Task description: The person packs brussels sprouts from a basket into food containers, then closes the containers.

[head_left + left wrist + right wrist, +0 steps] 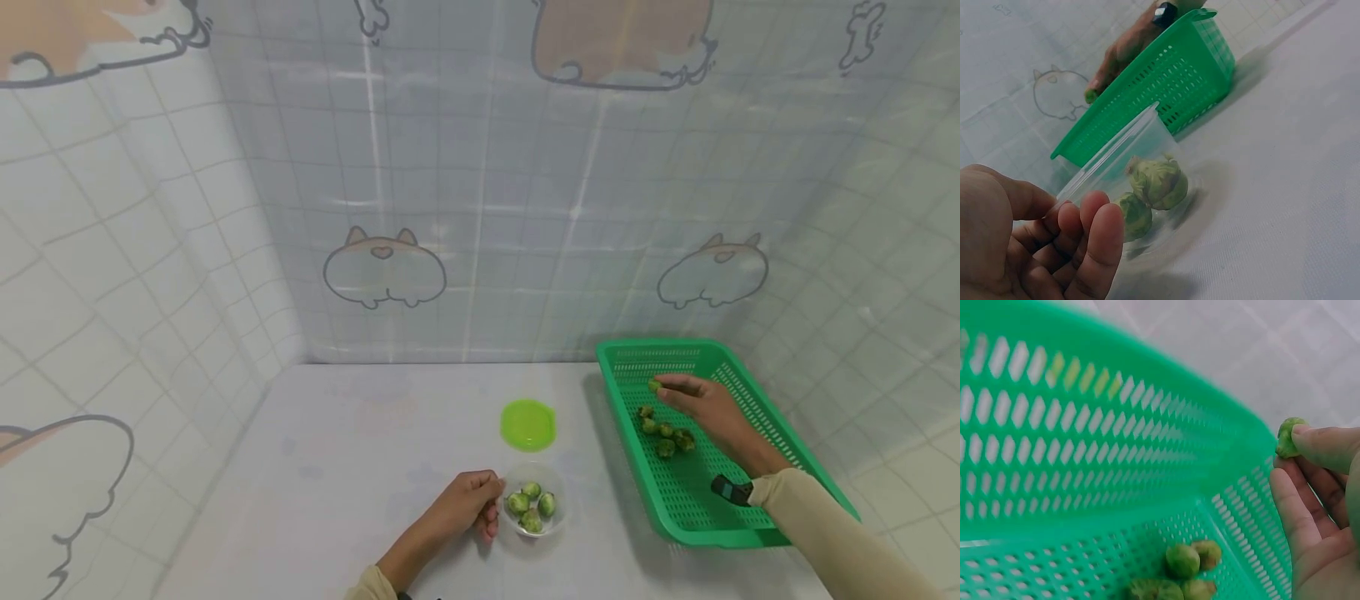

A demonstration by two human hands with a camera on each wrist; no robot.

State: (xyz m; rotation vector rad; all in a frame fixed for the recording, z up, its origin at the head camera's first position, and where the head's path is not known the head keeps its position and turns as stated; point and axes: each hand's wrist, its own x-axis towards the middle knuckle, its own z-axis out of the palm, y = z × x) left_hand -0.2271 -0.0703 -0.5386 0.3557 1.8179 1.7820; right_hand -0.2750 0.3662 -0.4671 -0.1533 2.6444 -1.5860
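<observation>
Hanging above the far left part of a green basket (690, 500), a small sprout (655, 385) is pinched in the right hand (708, 410), thumb and forefinger nearly together on it, the other fingers stretched loosely below. The right forearm slants far and left over the basket's near right side, a dark watch (731, 490) at the wrist. Beneath, more sprouts (666, 448) cluster on the basket's floor. To the left, on the bench (360, 467), a clear cup (553, 482) holds four sprouts; at its left rim the left hand (471, 500) nips the edge with thumb and forefinger, its remaining fingers loosely bent beside the wall. A lime-green lid (528, 425) lies on the cup's far side.
</observation>
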